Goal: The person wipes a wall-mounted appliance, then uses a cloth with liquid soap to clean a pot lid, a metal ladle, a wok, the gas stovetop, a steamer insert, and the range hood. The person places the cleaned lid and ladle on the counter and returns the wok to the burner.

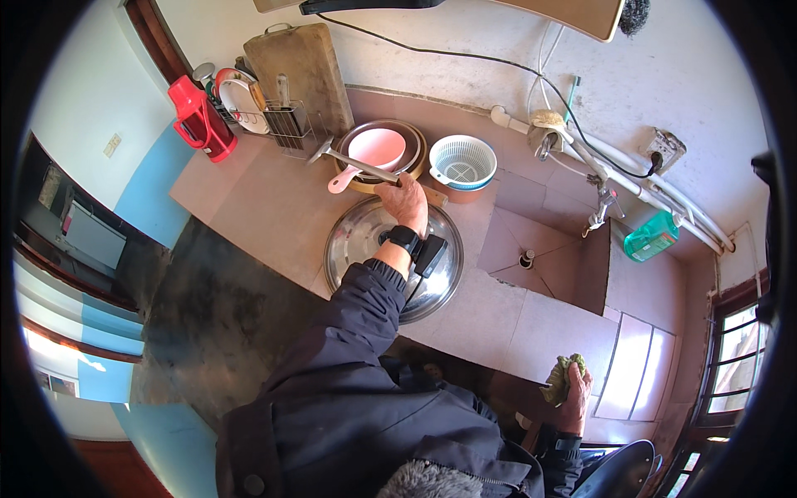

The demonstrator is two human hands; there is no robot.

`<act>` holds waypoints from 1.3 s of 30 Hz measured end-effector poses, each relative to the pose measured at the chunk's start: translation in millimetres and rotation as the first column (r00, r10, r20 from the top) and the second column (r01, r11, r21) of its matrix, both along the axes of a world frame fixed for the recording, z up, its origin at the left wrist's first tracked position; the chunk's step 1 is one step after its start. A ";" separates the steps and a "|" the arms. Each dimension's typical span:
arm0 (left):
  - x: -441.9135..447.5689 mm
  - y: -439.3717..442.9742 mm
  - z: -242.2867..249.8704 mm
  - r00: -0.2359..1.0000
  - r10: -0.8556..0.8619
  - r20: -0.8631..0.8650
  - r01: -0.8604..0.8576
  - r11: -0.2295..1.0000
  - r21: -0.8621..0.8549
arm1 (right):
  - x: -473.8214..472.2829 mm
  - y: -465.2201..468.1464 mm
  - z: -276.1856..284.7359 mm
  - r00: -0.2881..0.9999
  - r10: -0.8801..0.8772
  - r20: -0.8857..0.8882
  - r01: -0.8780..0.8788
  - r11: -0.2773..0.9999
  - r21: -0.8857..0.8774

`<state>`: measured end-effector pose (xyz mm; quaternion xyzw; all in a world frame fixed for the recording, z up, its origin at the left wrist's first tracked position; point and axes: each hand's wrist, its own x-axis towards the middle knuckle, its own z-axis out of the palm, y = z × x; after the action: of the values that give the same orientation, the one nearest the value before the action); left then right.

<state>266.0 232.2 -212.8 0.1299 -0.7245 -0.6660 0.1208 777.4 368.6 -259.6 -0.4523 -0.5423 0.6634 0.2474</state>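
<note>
My left hand (406, 200) grips a long-handled wok spatula (367, 168) with a metal shaft and a wooden handle end. The spatula's blade points up and left, slightly blurred, beside a pink handled bowl (375, 151). Beneath my left wrist is a large domed metal lid (355, 261), partly hidden by my sleeve and wrist device. The pink bowl rests within larger brown-rimmed basins (419, 140). My right hand (577, 392) holds a crumpled green cloth (556, 381) near the counter's front edge, at lower right.
A white colander (464, 159) stands on the tiled counter (268, 205). Right of it are a tiled sink (507, 249), a tap (601, 208) and a green bottle (650, 238). Back left are a red thermos (202, 121), a wire utensil rack (287, 127) and a cutting board (305, 75).
</note>
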 end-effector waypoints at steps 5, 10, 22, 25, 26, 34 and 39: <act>-16.0 13.5 0.1 1.000 -0.007 0.017 0.007 1.000 0.020 | -6.9 0.7 8.1 0.996 0.083 -0.036 -0.085 0.993 -0.079; -30.9 26.3 1.0 1.000 0.011 -0.004 -0.011 1.000 0.010 | -15.3 -11.6 9.3 0.986 -0.116 0.116 0.112 0.993 0.039; -51.3 60.5 -3.3 0.993 -0.030 0.117 0.023 0.998 0.061 | -38.5 -33.4 44.5 0.992 -0.122 -0.012 0.122 0.992 -0.029; -54.8 69.3 -1.4 0.992 -0.038 0.119 0.036 0.999 0.017 | -38.9 -37.2 45.4 0.987 -0.158 -0.031 0.156 0.987 -0.050; -56.8 71.3 -0.7 0.987 -0.048 0.154 0.049 0.999 -0.005 | -38.4 -37.2 45.1 0.986 -0.164 -0.040 0.162 0.985 -0.051; -94.8 76.6 -16.7 0.941 -0.213 0.263 0.178 0.972 0.151 | -35.7 -34.4 42.5 0.996 -0.092 0.009 0.091 0.993 0.069; -136.5 70.9 -54.9 0.889 -0.394 0.234 0.332 0.906 0.263 | -38.9 -35.5 48.6 0.995 -0.099 0.004 0.099 0.991 -0.085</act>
<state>129.5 303.2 -267.7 0.0970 -0.6690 -0.7261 -0.1257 738.6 333.1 -211.0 -0.4887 -0.4902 0.6730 0.2608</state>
